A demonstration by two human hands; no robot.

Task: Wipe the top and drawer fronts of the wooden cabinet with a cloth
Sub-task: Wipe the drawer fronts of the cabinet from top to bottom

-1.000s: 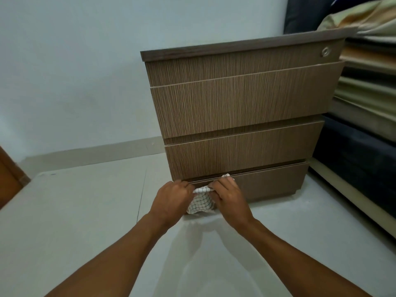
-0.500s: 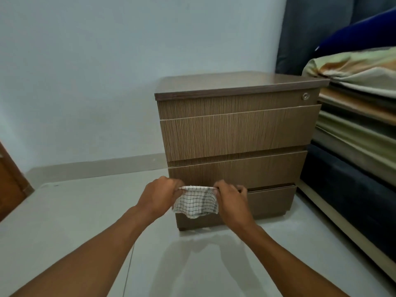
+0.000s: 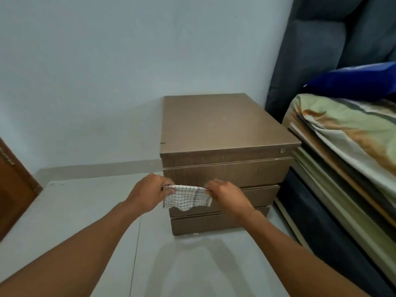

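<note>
In the head view, a small white cloth with a dark grid pattern (image 3: 186, 197) is held stretched between two bare hands in front of a brown wooden cabinet with horizontal drawer fronts (image 3: 225, 168). The left hand (image 3: 147, 195) is closed on the cloth's upper left corner, and the right hand (image 3: 227, 195) is closed on its upper right corner, so that the top edge is drawn taut and almost level while the lower edge hangs loose and wavy. The cloth is seen over the lower part of the upper wide drawer front and the one beneath it; whether it touches the wood cannot be told. Both forearms are extended from the lower corners of the picture towards the cabinet.

The cabinet's flat brown top (image 3: 214, 123) is seen from above, bare, with a small round metal lock (image 3: 282, 150) set at the right end of the narrow strip beneath it. The cabinet is stood on a pale tiled floor (image 3: 85, 211), against a light blue-grey wall (image 3: 128, 61). Just beside it on the right, a stack of folded mattresses and bedding in green, cream and orange (image 3: 347, 133) is seen, with a deep blue cushion (image 3: 360, 80) lying on top and a dark grey upholstered panel (image 3: 321, 39) behind. At the left edge, part of a reddish-brown wooden door (image 3: 12, 189) is visible.
</note>
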